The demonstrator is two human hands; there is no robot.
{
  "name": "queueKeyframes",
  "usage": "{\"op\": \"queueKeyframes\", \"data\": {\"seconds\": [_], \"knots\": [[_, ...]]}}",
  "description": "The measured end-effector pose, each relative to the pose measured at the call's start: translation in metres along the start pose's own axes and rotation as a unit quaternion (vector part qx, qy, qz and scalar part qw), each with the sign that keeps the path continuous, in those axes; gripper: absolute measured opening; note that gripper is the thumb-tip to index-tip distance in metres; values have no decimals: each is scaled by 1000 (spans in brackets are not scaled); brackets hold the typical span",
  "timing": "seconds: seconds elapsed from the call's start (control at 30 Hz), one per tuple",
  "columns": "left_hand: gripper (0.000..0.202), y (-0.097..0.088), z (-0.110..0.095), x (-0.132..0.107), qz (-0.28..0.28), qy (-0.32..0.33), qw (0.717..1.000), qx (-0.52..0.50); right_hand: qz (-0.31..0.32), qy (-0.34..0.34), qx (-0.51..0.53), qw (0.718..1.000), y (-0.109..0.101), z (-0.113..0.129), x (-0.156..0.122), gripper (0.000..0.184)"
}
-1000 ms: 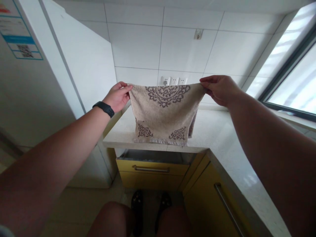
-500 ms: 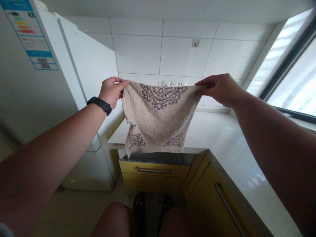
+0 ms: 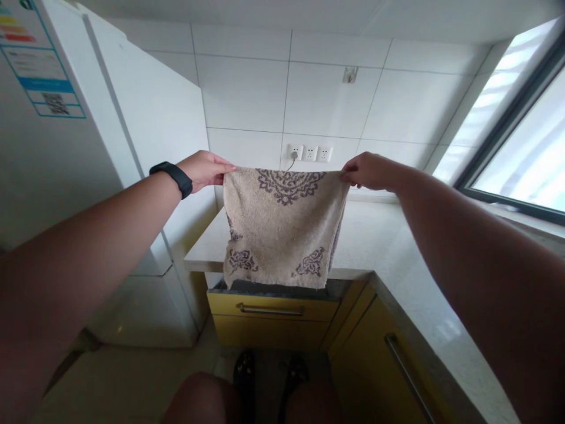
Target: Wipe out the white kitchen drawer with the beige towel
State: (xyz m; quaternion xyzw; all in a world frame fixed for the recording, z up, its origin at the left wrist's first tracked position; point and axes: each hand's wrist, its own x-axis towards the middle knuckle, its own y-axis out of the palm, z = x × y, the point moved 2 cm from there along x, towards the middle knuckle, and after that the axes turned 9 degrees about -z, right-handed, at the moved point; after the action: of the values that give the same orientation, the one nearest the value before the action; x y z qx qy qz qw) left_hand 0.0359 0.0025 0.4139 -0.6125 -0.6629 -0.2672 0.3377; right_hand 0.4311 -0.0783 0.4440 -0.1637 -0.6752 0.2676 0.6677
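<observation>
A beige towel (image 3: 282, 235) with dark purple-brown patterns hangs folded over between my two hands. My left hand (image 3: 207, 169), a black band on its wrist, pinches the towel's upper left corner. At the upper right corner, my right hand (image 3: 365, 171) has its fingers closed on the cloth. The top edge runs nearly straight between them, and a back layer peeks out along the right side. The cloth hangs in front of the countertop's edge, its lower hem over a partly pulled-out yellow drawer (image 3: 273, 308); the drawer's inside is mostly hidden.
A white refrigerator (image 3: 150, 118) stands on the left. The pale countertop (image 3: 375, 235) runs behind the towel and along the right, above a yellow cabinet door (image 3: 375, 353). Wall sockets (image 3: 310, 153), one with a plug, sit behind. A window (image 3: 525, 159) is at the right.
Both hands have lowered the towel a little and come closer together. The cloth hangs flatter, and the wall sockets now show fully above it.
</observation>
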Motion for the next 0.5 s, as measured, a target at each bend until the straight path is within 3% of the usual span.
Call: {"op": "queueKeyframes", "data": {"seconds": [0.07,0.13,0.2,0.27,0.37,0.43,0.5], "knots": [[9,4,7,17,6,-18,1000,-14,-41,18,-42,998,20,1,17,20],[13,8,18,35,-27,1,999,-30,-114,21,-58,991,43,1,30,22],[17,12,37,47,-58,29,997,-35,-167,30,-22,985,71,-3,36,23],[20,15,61,49,-65,48,996,-28,-175,46,50,982,102,-13,35,22],[21,13,98,28,-60,83,995,10,-127,60,158,978,145,-36,14,18],[25,7,117,-1,-46,135,985,95,-73,52,228,969,166,-51,-14,23],[22,1,130,-38,-11,206,956,211,-46,-3,216,975,176,-61,-49,29]]}}
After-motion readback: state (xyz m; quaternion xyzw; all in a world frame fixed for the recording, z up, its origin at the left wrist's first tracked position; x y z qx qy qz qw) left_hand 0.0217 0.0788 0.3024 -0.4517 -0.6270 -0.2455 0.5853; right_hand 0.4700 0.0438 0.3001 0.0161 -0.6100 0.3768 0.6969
